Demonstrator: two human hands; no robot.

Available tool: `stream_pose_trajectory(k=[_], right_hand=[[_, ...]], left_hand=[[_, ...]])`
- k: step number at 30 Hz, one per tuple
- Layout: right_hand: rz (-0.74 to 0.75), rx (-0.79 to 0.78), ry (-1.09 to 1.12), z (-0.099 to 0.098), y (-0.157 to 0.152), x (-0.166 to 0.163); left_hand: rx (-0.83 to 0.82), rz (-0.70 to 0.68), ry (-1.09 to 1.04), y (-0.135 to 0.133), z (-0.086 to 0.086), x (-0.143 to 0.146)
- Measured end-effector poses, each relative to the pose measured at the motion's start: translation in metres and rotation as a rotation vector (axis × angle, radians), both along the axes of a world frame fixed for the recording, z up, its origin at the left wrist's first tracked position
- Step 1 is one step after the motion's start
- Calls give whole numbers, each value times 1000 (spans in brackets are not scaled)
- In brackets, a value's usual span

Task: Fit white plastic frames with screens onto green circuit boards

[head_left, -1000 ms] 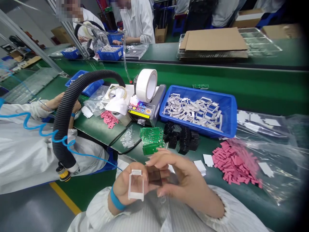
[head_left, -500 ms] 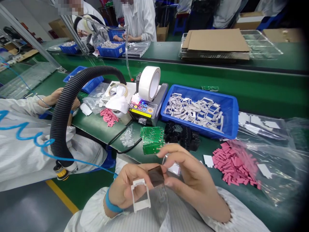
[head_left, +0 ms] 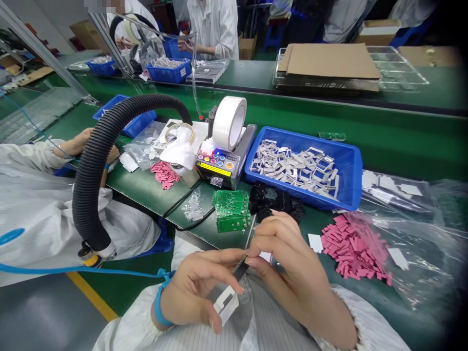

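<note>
My left hand [head_left: 193, 285], with a blue wristband [head_left: 160, 307], is closed on a small white plastic frame [head_left: 227, 306], held low in front of my coat. My right hand [head_left: 298, 275] pinches a small dark rectangular panel [head_left: 240, 268] between thumb and fingers. The panel is turned nearly edge-on, and my left fingertips are close to its edge; whether they touch it I cannot tell. Just beyond the hands lie green circuit boards [head_left: 232, 209] and a pile of black parts [head_left: 274, 202].
A blue bin [head_left: 356, 178] holds many white frames. Pink strips [head_left: 353, 248] and plastic bags [head_left: 424, 258] lie on the right. A tape dispenser [head_left: 223, 163] carries a white roll. On the left, a black hose [head_left: 86, 185] arches near a co-worker's sleeve [head_left: 25, 161].
The dark panel has turned from face-on to nearly edge-on in my right hand. My left hand has tilted the white frame and shifted it slightly right.
</note>
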State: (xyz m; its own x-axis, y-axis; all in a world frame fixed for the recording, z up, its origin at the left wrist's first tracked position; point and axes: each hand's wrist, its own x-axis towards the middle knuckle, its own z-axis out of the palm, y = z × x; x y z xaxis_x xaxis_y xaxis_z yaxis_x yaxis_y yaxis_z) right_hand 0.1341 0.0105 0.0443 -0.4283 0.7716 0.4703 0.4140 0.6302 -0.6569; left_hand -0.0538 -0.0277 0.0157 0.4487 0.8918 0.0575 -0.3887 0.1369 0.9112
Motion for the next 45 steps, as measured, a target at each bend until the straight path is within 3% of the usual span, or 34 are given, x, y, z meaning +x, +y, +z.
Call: stream_pose_trajectory(k=[23, 26, 29, 32, 36, 38, 41, 43, 45], right_hand=[[-54, -10, -82, -13, 4, -12], [-19, 2, -141, -12, 3, -14], [56, -87, -151, -14, 0, -14], [94, -184, -285, -34, -3, -15], [-11, -101, -651, -77, 0, -20], [-65, -76, -690, -82, 3, -21], [-65, -94, -447, -59, 8, -12], [5, -110, -206, -34, 10, -4], [95, -82, -134, -13, 13, 1]], left_hand=[[-49, 31, 21, 6, -11, -7], [-210, 88, -41, 5, -13, -5], [-461, 165, -212, 5, -18, -8], [-606, 208, -353, 7, -21, -16], [-666, 198, -423, 9, -17, -22], [-666, 172, -439, 9, -11, -20], [-646, 134, -449, 8, -1, -10], [-613, 98, -436, 9, 4, -3], [-586, 69, -406, 9, 7, 2]])
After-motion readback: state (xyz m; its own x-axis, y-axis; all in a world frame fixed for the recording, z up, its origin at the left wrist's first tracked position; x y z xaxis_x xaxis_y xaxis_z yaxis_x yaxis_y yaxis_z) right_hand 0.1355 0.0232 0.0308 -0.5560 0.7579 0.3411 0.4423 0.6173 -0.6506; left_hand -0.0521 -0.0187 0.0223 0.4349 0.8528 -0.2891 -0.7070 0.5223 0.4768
